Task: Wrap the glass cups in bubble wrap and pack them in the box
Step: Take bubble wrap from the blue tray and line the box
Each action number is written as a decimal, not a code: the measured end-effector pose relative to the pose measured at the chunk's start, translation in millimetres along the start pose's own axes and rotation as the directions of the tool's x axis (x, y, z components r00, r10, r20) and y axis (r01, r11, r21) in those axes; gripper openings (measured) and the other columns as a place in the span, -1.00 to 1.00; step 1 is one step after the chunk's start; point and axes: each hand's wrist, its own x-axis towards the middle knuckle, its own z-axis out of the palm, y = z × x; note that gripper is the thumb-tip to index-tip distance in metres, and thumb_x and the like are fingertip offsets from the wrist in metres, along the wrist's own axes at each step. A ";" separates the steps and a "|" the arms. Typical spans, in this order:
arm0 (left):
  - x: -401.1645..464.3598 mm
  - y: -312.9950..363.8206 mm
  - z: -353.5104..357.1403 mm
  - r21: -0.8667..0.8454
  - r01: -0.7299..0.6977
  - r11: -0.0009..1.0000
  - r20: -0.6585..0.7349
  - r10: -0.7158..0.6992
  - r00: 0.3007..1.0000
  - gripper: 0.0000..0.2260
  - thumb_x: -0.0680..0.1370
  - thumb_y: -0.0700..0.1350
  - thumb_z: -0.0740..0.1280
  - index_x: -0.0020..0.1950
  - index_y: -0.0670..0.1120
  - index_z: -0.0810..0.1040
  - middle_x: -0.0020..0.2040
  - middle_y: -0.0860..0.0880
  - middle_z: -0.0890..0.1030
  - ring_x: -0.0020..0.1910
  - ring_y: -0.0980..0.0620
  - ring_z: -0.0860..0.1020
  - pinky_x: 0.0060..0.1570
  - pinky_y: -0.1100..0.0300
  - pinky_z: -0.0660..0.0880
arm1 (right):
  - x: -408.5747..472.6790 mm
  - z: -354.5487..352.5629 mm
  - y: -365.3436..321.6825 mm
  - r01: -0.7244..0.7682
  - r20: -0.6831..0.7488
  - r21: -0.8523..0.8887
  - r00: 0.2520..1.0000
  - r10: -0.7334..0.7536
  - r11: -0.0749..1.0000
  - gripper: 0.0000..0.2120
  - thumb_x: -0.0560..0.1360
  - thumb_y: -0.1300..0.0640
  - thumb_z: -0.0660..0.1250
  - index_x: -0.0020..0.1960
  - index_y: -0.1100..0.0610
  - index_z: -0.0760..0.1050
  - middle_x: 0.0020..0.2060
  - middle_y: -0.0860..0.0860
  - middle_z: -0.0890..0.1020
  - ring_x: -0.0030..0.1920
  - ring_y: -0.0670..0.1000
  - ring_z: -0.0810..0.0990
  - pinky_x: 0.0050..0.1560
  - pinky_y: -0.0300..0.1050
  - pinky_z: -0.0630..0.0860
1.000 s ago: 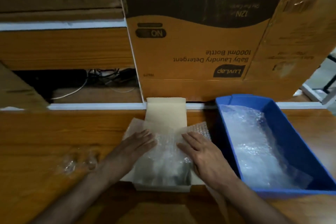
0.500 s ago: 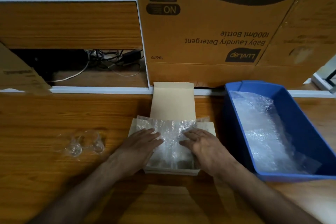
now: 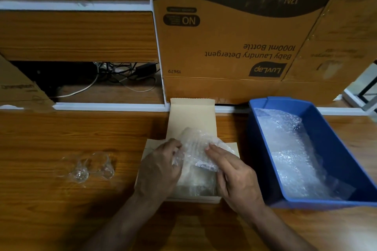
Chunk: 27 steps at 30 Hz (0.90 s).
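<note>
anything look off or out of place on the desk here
Two bare glass cups lie tipped on their sides on the wooden desk, left of the small box, not yet wrapped. The large carton behind stands upside down, its print inverted. Nothing looks spilled or broken.

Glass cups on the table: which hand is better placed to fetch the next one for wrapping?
Probably the left hand: the glass cups lie on its side, apart from the box. The right hand would have to cross over.
</note>
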 end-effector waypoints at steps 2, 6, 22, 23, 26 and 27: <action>5.4 2.5 -2.0 -0.331 0.099 0.938 -0.007 -0.107 0.994 -0.74 0.57 -0.23 0.41 0.24 -0.03 0.57 0.04 0.08 0.70 -0.06 0.14 0.68 -0.20 0.29 0.62 | 5.4 -0.8 -2.2 0.084 0.089 0.007 0.992 -0.084 0.996 -0.51 0.57 0.20 0.29 0.50 0.08 0.47 0.49 0.02 0.49 0.52 -0.04 0.40 0.42 0.04 0.48; 18.4 8.7 -12.5 -0.842 0.227 0.490 0.202 -0.106 0.974 -0.74 0.54 -0.28 0.30 0.13 0.00 0.64 0.03 -0.06 0.70 0.01 -0.05 0.69 -0.14 0.11 0.65 | 18.4 -12.0 -16.0 0.081 0.159 0.170 0.981 -0.109 0.982 -0.53 0.61 -0.16 0.30 0.45 0.02 0.52 0.55 -0.03 0.40 0.58 -0.06 0.28 0.57 -0.01 0.24; 50.7 -41.0 -7.5 -0.503 0.732 0.460 0.571 -0.459 0.681 -0.62 0.63 -0.29 0.25 0.38 0.05 0.49 0.21 -0.03 0.57 0.17 -0.09 0.57 0.08 -0.02 0.59 | 40.6 25.6 2.4 -0.780 0.474 0.394 0.626 0.620 0.486 -0.63 0.57 0.29 0.43 0.25 -0.04 0.42 -0.06 -0.05 0.56 -0.14 -0.13 0.60 -0.16 -0.26 0.57; 47.1 -42.7 -4.5 -0.502 0.732 0.461 0.551 -0.481 0.682 -0.61 0.62 -0.28 0.23 0.40 0.02 0.48 0.22 -0.04 0.55 0.19 -0.10 0.54 0.12 -0.03 0.56 | 40.7 27.5 1.0 -0.773 0.446 0.348 0.635 0.631 0.531 -0.63 0.57 0.27 0.43 0.25 -0.04 0.40 -0.05 -0.07 0.56 -0.11 -0.12 0.60 -0.16 -0.25 0.57; 40.7 -43.9 0.8 -0.521 0.738 0.429 0.514 -0.532 0.673 -0.61 0.62 -0.26 0.14 0.41 -0.03 0.48 0.28 -0.15 0.53 0.17 -0.14 0.53 0.14 -0.09 0.54 | 42.7 29.5 -4.5 -0.760 0.403 0.234 0.643 0.651 0.606 -0.59 0.58 0.22 0.42 0.26 -0.08 0.31 -0.06 -0.09 0.61 -0.09 -0.10 0.64 -0.15 -0.19 0.62; 41.2 -43.6 0.9 -0.544 0.733 0.410 0.504 -0.538 0.675 -0.64 0.64 -0.23 0.12 0.40 -0.04 0.48 0.29 -0.19 0.54 0.14 -0.15 0.54 0.10 -0.08 0.55 | 42.3 30.7 -5.5 -0.762 0.390 0.205 0.639 0.663 0.614 -0.58 0.58 0.21 0.43 0.26 -0.09 0.28 -0.06 -0.08 0.63 -0.10 -0.09 0.65 -0.12 -0.12 0.66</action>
